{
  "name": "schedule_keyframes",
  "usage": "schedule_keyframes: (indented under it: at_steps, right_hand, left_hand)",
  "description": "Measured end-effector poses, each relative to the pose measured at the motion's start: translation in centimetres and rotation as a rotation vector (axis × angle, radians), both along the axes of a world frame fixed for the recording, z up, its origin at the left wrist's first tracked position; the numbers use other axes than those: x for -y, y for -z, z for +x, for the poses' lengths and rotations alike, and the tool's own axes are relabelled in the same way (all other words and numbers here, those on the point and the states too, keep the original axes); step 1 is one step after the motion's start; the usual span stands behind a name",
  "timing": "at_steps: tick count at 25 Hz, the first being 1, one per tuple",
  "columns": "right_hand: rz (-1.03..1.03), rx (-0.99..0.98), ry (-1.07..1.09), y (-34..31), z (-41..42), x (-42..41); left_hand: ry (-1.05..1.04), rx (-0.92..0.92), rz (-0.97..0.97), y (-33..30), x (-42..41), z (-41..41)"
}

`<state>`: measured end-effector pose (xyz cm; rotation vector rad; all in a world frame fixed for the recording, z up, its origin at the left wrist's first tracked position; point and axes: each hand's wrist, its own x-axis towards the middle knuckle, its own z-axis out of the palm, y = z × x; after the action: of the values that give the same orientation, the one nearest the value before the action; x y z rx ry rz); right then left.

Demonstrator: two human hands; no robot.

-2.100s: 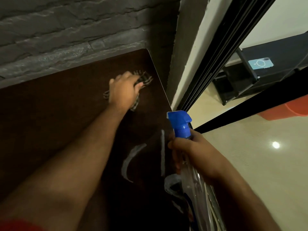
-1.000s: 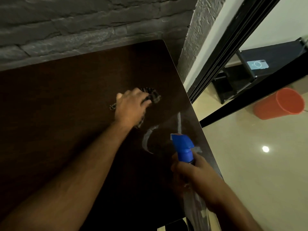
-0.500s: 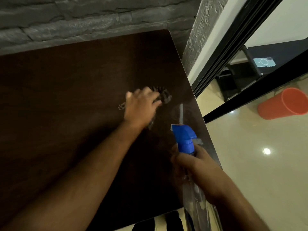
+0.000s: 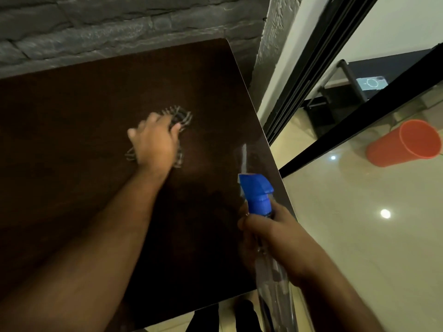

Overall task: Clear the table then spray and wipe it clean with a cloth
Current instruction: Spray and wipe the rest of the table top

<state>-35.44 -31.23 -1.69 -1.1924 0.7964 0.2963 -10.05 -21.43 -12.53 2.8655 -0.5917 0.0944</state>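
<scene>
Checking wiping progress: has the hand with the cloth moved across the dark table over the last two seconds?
Yes. The left hand with the checked cloth has drawn back from the dark wooden table's far right corner, toward its middle.

Grey brick wall (image 4: 107,32); glossy cream floor (image 4: 359,248); orange bucket (image 4: 405,143); black door frame (image 4: 318,51).
</scene>
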Motion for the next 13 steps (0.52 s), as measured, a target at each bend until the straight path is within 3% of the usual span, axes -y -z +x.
schedule_keyframes:
  at_steps: [2, 6, 9, 11, 13]
  right_hand:
    - [0.008, 0.007, -0.013, -0.1, -0.2, 0.1]
    - [0.051, 0.006, 0.010, -0.2, -1.2, 1.0]
    - [0.037, -0.021, 0.018, 0.7, -1.5, 2.4]
    - [-0.016, -0.031, 0.017, 1.0, -1.3, 3.6]
    - [-0.058, -0.028, 0.027, 0.9, -0.9, 4.7]
  left_hand:
    - [0.122, -0.046, 0.016, -0.1, 1.3, -4.9]
    - [0.286, -0.157, 0.045, -1.5, -9.2, -17.4]
    - [0.132, -0.072, 0.103, -0.8, -11.2, -11.7]
    - [0.016, 0.047, 0.100, -0.2, -5.8, -5.9]
    - [0.051, 0.051, 0.033, 0.1, 1.4, -1.7]
